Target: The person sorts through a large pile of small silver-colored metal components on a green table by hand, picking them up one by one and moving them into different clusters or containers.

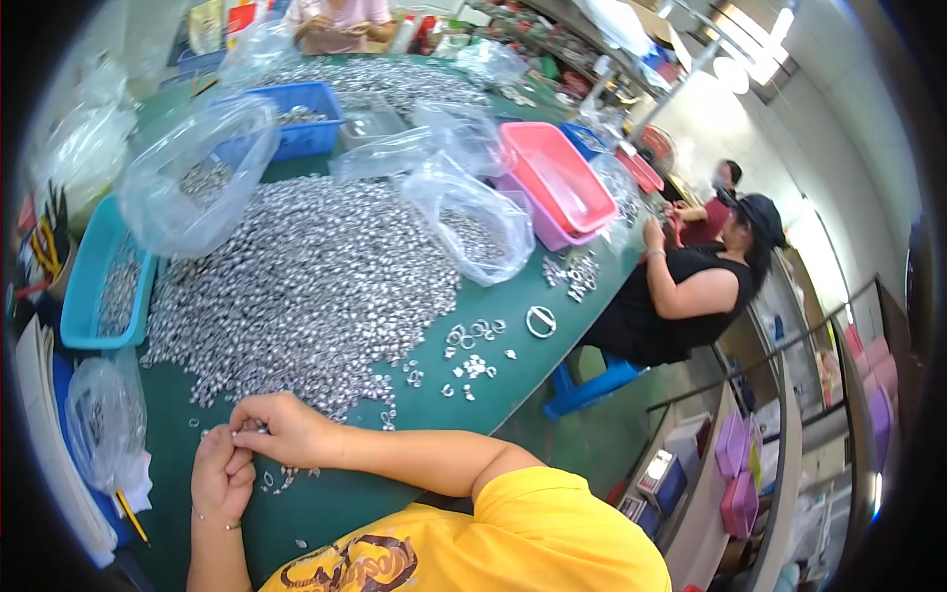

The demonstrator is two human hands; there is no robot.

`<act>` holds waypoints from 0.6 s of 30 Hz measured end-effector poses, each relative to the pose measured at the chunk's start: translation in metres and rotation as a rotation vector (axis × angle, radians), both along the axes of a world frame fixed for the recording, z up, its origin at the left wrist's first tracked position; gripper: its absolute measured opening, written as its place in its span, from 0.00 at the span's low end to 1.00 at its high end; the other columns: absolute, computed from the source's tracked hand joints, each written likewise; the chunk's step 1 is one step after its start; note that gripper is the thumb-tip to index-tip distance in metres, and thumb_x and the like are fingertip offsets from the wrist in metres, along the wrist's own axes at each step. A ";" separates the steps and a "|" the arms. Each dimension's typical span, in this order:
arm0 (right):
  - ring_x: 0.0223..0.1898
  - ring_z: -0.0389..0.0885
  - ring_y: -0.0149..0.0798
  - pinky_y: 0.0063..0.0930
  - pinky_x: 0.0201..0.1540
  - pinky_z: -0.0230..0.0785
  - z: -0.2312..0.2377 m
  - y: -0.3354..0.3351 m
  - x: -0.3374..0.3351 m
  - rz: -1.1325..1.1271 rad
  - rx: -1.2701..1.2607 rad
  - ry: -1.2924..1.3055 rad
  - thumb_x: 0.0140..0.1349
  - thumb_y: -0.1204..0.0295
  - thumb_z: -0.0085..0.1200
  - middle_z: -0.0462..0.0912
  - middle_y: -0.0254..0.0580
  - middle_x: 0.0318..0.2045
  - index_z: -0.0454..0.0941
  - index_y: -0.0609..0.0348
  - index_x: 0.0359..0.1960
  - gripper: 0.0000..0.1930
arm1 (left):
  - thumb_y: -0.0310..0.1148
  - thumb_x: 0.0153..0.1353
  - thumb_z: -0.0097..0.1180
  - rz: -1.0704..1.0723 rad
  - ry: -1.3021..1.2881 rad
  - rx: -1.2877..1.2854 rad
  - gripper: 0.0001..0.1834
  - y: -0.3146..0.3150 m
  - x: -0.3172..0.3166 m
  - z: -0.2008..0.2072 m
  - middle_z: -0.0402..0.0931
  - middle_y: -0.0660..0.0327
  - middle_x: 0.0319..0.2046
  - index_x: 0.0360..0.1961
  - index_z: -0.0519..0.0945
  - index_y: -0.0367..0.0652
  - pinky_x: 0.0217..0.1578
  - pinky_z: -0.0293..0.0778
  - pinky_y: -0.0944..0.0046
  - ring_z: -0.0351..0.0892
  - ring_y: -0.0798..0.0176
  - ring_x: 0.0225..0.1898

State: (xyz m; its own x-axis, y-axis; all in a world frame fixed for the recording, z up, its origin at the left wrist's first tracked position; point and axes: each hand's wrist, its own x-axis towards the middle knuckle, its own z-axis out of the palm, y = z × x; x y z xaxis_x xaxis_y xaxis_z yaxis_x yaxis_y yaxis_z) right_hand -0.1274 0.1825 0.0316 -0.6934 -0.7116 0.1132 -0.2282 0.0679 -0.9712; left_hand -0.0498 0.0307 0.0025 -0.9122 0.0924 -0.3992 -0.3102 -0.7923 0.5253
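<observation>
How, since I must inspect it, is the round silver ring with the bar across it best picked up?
Probably pinch the round silver ring by its rim from above, on the side facing the right edge of the green table. It lies flat, so its rim suits thumb and fingertip; small silver rings lie to its left and loose silver pieces beyond it, leaving that side freer.

I'm wearing a bright yellow, short-sleeved fabric T-shirt (552,538) with a dark brown curved graphic and lettering print (380,560); visible right sleeve (538,483) plain yellow, ends above elbow. Thin, silvery bracelet (233,526) around left wrist (214,515). Forearms bare, hands ungloved.
</observation>
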 end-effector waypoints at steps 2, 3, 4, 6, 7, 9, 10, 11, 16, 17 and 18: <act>0.28 0.75 0.31 0.23 0.33 0.68 -0.005 0.004 0.001 -0.011 -0.067 -0.052 0.52 0.75 0.55 0.77 0.42 0.23 0.74 0.65 0.30 0.07 | 0.30 0.61 0.46 -0.059 -0.001 0.013 0.06 0.003 0.000 -0.002 0.67 0.66 0.24 0.37 0.70 0.40 0.09 0.51 0.81 0.56 0.80 0.14; 0.29 0.75 0.30 0.23 0.34 0.68 -0.008 0.002 0.002 -0.013 -0.083 -0.105 0.52 0.75 0.55 0.77 0.41 0.23 0.74 0.66 0.29 0.06 | 0.30 0.62 0.45 -0.083 0.003 0.024 0.06 -0.001 0.001 -0.006 0.67 0.66 0.24 0.39 0.69 0.40 0.09 0.50 0.82 0.55 0.80 0.14; 0.29 0.75 0.30 0.23 0.34 0.67 -0.009 0.001 0.003 -0.012 -0.098 -0.156 0.52 0.76 0.55 0.77 0.40 0.24 0.74 0.66 0.29 0.06 | 0.30 0.62 0.44 -0.106 0.006 0.035 0.08 -0.003 0.002 -0.009 0.67 0.67 0.24 0.40 0.69 0.39 0.08 0.49 0.82 0.55 0.81 0.13; 0.29 0.74 0.29 0.22 0.33 0.67 -0.010 -0.001 0.003 -0.009 -0.105 -0.183 0.51 0.76 0.56 0.77 0.39 0.24 0.74 0.66 0.27 0.06 | 0.29 0.61 0.45 -0.092 0.018 -0.013 0.07 -0.004 0.002 -0.010 0.67 0.66 0.24 0.38 0.69 0.39 0.08 0.48 0.82 0.54 0.81 0.12; 0.29 0.74 0.29 0.22 0.33 0.67 -0.012 -0.002 0.002 -0.010 -0.103 -0.171 0.51 0.75 0.56 0.77 0.39 0.23 0.74 0.66 0.27 0.06 | 0.29 0.61 0.45 -0.080 0.028 -0.033 0.06 -0.006 0.001 -0.014 0.67 0.66 0.24 0.38 0.69 0.39 0.08 0.48 0.82 0.54 0.81 0.12; 0.28 0.73 0.28 0.22 0.32 0.66 -0.012 -0.002 0.002 -0.020 -0.099 -0.202 0.51 0.74 0.57 0.77 0.39 0.23 0.74 0.66 0.27 0.07 | 0.28 0.61 0.45 -0.059 0.031 -0.055 0.06 -0.008 0.001 -0.017 0.68 0.66 0.24 0.37 0.69 0.39 0.07 0.48 0.82 0.54 0.81 0.12; 0.28 0.74 0.29 0.22 0.32 0.66 -0.013 -0.003 0.003 -0.042 -0.102 -0.175 0.50 0.74 0.57 0.77 0.40 0.23 0.74 0.66 0.27 0.07 | 0.28 0.61 0.45 -0.051 0.024 -0.057 0.05 -0.007 0.001 -0.016 0.68 0.66 0.24 0.37 0.69 0.39 0.07 0.48 0.82 0.54 0.81 0.12; 0.27 0.74 0.30 0.23 0.32 0.66 -0.017 -0.004 0.005 -0.064 -0.106 -0.148 0.50 0.74 0.57 0.77 0.41 0.23 0.74 0.66 0.27 0.07 | 0.28 0.61 0.45 -0.042 0.016 -0.059 0.05 -0.007 0.001 -0.016 0.68 0.66 0.23 0.36 0.69 0.39 0.07 0.48 0.82 0.54 0.81 0.11; 0.27 0.76 0.35 0.25 0.31 0.68 -0.018 0.004 0.007 -0.077 -0.110 0.002 0.51 0.74 0.56 0.78 0.45 0.24 0.74 0.65 0.28 0.07 | 0.31 0.62 0.45 -0.017 0.017 -0.082 0.06 0.001 0.002 -0.007 0.68 0.65 0.24 0.33 0.69 0.40 0.08 0.48 0.81 0.54 0.80 0.12; 0.27 0.77 0.36 0.25 0.31 0.68 -0.020 0.006 0.007 -0.070 -0.122 0.011 0.51 0.74 0.56 0.78 0.45 0.24 0.74 0.65 0.28 0.06 | 0.32 0.63 0.45 0.015 0.016 -0.085 0.07 0.004 0.003 -0.005 0.68 0.65 0.24 0.33 0.69 0.40 0.08 0.49 0.81 0.54 0.80 0.13; 0.27 0.77 0.37 0.25 0.32 0.69 -0.020 0.006 0.007 -0.064 -0.134 0.015 0.51 0.75 0.55 0.78 0.46 0.24 0.74 0.65 0.29 0.06 | 0.32 0.63 0.45 0.025 0.024 -0.118 0.06 0.005 0.003 -0.003 0.68 0.65 0.23 0.32 0.69 0.40 0.09 0.49 0.81 0.54 0.80 0.13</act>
State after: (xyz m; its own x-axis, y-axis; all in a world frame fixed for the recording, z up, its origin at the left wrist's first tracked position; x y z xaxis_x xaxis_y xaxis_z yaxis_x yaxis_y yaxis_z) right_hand -0.1204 0.1884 0.0113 -0.7346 -0.6436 0.2147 -0.2418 -0.0473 -0.9692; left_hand -0.0468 0.0355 -0.0009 -0.9229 0.0233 -0.3844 -0.2779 -0.7315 0.6226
